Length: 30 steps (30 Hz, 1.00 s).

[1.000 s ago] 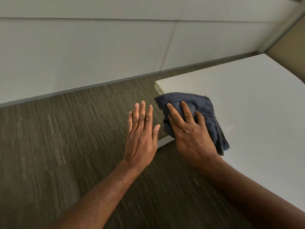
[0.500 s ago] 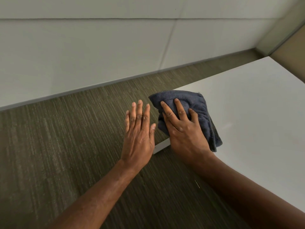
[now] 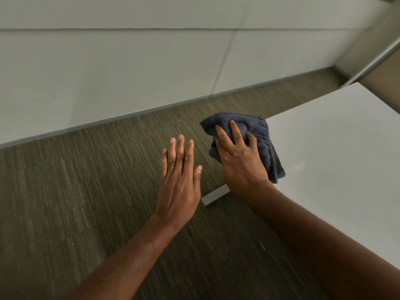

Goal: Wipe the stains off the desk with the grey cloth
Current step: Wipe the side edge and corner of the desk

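Head cam: right hand [image 3: 239,161] pressed grey cloth [image 3: 260,135] on the desk [image 3: 337,152] corner to scrub; left hand [image 3: 179,182] hovered flat, empty, probably for balance

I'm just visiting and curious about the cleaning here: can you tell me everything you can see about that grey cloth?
The cloth is dark blue-grey, soft and looped like terry or microfibre. It is bunched and folded, not spread flat, with creases along its right side. It lies on the left corner of the white desk, its left part hanging past the edge above the carpet. The right hand presses down on it, fingers spread over its top. The left hand is apart from it, flat and open over the carpet.
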{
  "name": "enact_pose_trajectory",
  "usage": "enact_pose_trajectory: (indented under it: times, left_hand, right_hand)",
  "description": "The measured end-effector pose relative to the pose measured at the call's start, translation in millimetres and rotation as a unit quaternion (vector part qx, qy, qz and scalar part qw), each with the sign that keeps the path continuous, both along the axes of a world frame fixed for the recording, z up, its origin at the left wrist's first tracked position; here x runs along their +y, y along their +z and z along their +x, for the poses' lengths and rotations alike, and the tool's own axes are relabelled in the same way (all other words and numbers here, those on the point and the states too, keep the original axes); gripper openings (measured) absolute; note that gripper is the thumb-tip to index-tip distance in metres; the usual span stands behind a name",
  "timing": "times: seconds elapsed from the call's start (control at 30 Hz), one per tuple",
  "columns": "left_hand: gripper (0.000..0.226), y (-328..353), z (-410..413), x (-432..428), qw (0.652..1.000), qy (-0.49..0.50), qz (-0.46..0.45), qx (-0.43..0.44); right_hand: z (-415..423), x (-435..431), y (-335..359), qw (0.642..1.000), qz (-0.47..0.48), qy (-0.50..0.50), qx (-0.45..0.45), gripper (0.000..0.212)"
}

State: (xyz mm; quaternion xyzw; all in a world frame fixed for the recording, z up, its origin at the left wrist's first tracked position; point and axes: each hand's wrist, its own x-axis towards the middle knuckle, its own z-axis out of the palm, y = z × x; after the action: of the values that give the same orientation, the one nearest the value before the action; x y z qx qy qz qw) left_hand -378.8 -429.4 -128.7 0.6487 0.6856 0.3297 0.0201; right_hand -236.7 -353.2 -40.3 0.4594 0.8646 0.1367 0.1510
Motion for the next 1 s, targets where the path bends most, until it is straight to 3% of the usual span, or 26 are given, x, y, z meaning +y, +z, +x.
enact_pose_trajectory:
  times: [0.17, 0.23, 0.27, 0.3, 0.4, 0.43, 0.47, 0.53, 0.83, 0.9, 1.0]
  left_hand:
    - [0.06, 6.8, -13.4, -0.2, 1.0, -0.001, 0.007, -0.014]
    - [0.059, 7.3, -17.1, -4.5, 1.0, -0.002, 0.012, -0.014]
    - [0.059, 6.8, -19.0, -7.2, 1.0, -0.004, 0.015, -0.017]
    - [0.059, 6.1, -20.9, -9.9, 1.0, -0.007, 0.018, -0.02]
    - [0.059, 4.6, -25.6, -16.0, 0.999, -0.009, 0.024, -0.023]
    - [0.059, 4.7, -26.3, -17.0, 0.999, -0.008, 0.024, -0.023]
    - [0.059, 5.3, -26.6, -17.9, 0.999, -0.007, 0.023, -0.023]
    - [0.059, 8.4, -25.0, -19.5, 0.999, -0.006, 0.026, -0.019]
    - [0.058, 26.5, -8.0, -39.9, 0.999, -0.013, 0.012, -0.027]
    - [0.058, 31.9, -4.9, -46.0, 0.999, -0.015, 0.008, -0.029]
    - [0.059, 42.2, -1.2, -53.2, 0.999, -0.025, -0.001, -0.035]
  right_hand:
    - [-23.5, 24.6, 1.1, 0.975, -0.003, -0.086, 0.204, 0.058]
    - [-27.1, 32.3, 7.3, 0.925, -0.002, -0.144, 0.35, 0.056]
    - [-26.8, 35.1, 13.9, 0.875, -0.014, -0.189, 0.445, 0.054]
    - [-25.2, 36.8, 21.9, 0.802, -0.033, -0.236, 0.547, 0.053]
    - [-11.6, 31.6, 54.5, 0.502, -0.087, -0.338, 0.791, 0.029]
    - [-4.5, 27.9, 63.5, 0.427, -0.09, -0.358, 0.826, 0.018]
    - [3.4, 23.7, 70.2, 0.379, -0.084, -0.378, 0.84, 0.01]
    - [19.6, 14.3, 78.7, 0.317, -0.07, -0.401, 0.856, 0.006]
    - [70.4, -43.6, 99.8, 0.125, -0.204, -0.2, 0.95, 0.03]
    - [75.4, -57.5, 100.1, 0.116, -0.221, -0.186, 0.95, 0.038]
    - [78.7, -76.2, 100.9, 0.149, -0.243, -0.19, 0.939, 0.044]
